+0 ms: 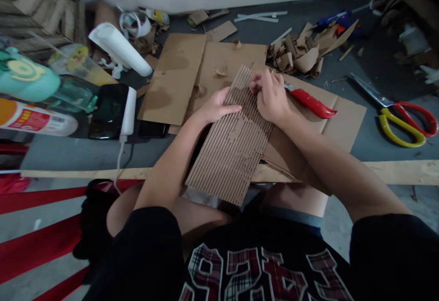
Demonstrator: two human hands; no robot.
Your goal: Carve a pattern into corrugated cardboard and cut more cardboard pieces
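Note:
A piece of corrugated cardboard (229, 154) with its ridges bared lies slanted across the table's front edge, its lower end over my lap. Patches of torn paper show on its middle. My left hand (219, 106) grips its upper left edge, thumb on top and fingers underneath. At the upper right edge, my right hand (269, 93) has its fingers bent together on the ridged surface; whatever they pinch is too small to make out. A red-handled cutter (313, 103) lies just right of my right hand, on a flat cardboard sheet (346, 118).
Scissors (389, 106) with red and yellow handles lie at the right. Torn cardboard scraps (305, 54) and a glue gun (338, 19) sit behind. Bottles (37, 118), a white tube (120, 49) and a power bank with a cable (128, 113) stand or lie left.

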